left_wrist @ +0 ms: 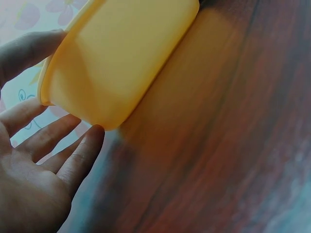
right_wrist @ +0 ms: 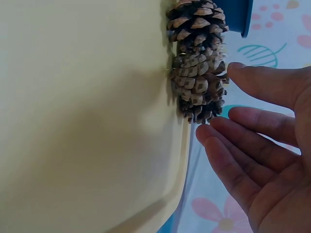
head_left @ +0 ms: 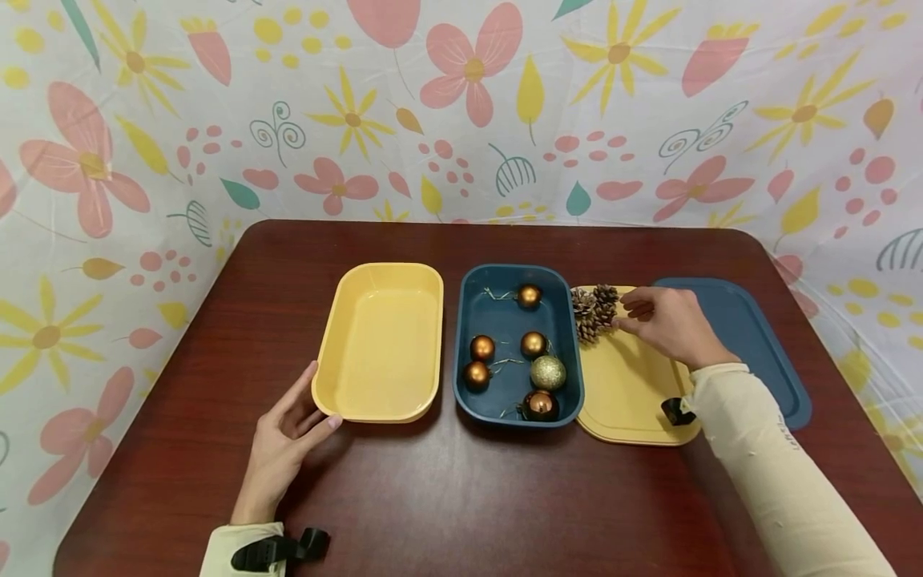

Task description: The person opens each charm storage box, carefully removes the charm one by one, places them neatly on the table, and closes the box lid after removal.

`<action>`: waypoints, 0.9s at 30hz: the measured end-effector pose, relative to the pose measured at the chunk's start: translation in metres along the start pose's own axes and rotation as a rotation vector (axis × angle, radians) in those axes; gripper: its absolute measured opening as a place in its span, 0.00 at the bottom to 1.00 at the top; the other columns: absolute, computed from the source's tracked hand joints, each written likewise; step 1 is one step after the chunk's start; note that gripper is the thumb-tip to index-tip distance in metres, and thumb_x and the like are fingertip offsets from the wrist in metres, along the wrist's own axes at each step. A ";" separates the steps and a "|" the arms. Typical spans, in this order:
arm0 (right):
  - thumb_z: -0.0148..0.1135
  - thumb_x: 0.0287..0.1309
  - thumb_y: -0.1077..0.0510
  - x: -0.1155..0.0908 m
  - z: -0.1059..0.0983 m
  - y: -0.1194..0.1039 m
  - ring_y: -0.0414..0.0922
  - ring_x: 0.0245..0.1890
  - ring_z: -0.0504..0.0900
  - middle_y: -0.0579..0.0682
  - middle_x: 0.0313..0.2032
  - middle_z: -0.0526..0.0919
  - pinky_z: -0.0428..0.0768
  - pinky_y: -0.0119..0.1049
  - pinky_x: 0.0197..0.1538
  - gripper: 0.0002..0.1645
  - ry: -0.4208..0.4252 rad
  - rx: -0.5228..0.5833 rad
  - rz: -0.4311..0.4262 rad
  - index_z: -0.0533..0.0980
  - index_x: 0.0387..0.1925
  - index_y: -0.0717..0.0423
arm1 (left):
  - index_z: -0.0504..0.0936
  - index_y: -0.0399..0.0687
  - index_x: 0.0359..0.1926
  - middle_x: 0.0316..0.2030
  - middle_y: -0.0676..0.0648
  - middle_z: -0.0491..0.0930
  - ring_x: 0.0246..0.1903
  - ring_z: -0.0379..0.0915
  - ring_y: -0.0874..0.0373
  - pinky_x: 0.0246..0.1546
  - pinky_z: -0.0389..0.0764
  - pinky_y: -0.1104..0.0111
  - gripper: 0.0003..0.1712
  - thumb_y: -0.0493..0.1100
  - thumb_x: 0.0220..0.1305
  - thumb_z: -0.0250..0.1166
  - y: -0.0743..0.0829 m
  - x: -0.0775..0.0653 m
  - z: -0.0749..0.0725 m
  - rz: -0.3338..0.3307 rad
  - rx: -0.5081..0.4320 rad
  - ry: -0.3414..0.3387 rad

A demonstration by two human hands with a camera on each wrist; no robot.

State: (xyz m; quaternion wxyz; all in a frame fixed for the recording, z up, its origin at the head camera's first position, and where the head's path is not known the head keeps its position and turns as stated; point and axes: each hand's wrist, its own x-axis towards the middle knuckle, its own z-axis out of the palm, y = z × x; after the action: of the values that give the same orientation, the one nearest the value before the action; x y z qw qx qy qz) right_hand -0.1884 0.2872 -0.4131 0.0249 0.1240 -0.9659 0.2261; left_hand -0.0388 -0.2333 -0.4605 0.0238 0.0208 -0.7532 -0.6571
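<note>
My right hand is held beside a cluster of brown pine cones on a yellow lid. In the right wrist view its relaxed fingers are spread close to the cones, gripping nothing; whether a fingertip touches them I cannot tell. My left hand rests at the near left corner of a yellow box, fingers loosely extended against its rim and wall. Right of that box stands a blue box holding several copper and gold bauble ornaments, some with thin string loops.
A blue lid lies at the right, partly behind the yellow lid and my right arm. The brown wooden table ends at a floral curtain at the back. A black strap sits on my left wrist.
</note>
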 end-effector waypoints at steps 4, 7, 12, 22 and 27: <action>0.73 0.57 0.54 -0.001 0.000 -0.001 0.57 0.39 0.88 0.64 0.40 0.89 0.83 0.57 0.44 0.23 0.008 0.002 0.000 0.83 0.49 0.65 | 0.62 0.57 0.76 0.76 0.47 0.62 0.63 0.72 0.73 0.57 0.78 0.80 0.47 0.30 0.59 0.70 0.000 0.000 0.000 0.000 -0.002 0.000; 0.73 0.57 0.54 -0.002 0.000 -0.002 0.57 0.39 0.88 0.64 0.39 0.89 0.84 0.57 0.44 0.22 0.010 0.006 -0.006 0.83 0.48 0.65 | 0.62 0.56 0.76 0.76 0.47 0.62 0.64 0.71 0.73 0.57 0.78 0.80 0.47 0.29 0.59 0.70 0.000 0.000 0.000 0.002 -0.001 0.000; 0.73 0.57 0.53 -0.005 -0.001 -0.002 0.57 0.39 0.88 0.63 0.40 0.89 0.84 0.57 0.44 0.22 0.009 0.011 -0.012 0.83 0.48 0.64 | 0.62 0.55 0.77 0.76 0.47 0.61 0.64 0.71 0.74 0.57 0.78 0.79 0.48 0.29 0.59 0.70 0.000 0.000 0.000 0.011 -0.002 -0.002; 0.72 0.59 0.51 -0.012 -0.005 -0.001 0.55 0.38 0.88 0.62 0.40 0.89 0.85 0.54 0.42 0.21 0.003 0.010 -0.027 0.83 0.47 0.63 | 0.62 0.55 0.77 0.76 0.46 0.62 0.64 0.71 0.73 0.56 0.78 0.79 0.48 0.28 0.59 0.70 0.000 0.000 0.000 0.017 -0.001 -0.001; 0.73 0.57 0.52 -0.015 -0.008 -0.003 0.53 0.36 0.88 0.60 0.38 0.89 0.85 0.50 0.40 0.20 0.006 0.011 -0.021 0.84 0.46 0.62 | 0.62 0.55 0.77 0.76 0.45 0.62 0.64 0.72 0.73 0.56 0.79 0.79 0.48 0.28 0.59 0.70 0.000 0.000 0.000 0.019 -0.007 0.003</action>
State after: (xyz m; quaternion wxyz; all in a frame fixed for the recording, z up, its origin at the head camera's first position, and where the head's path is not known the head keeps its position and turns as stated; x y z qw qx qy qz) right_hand -0.1734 0.2911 -0.4065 0.0293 0.1338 -0.9631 0.2316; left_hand -0.0390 -0.2331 -0.4610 0.0314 0.0145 -0.7511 -0.6593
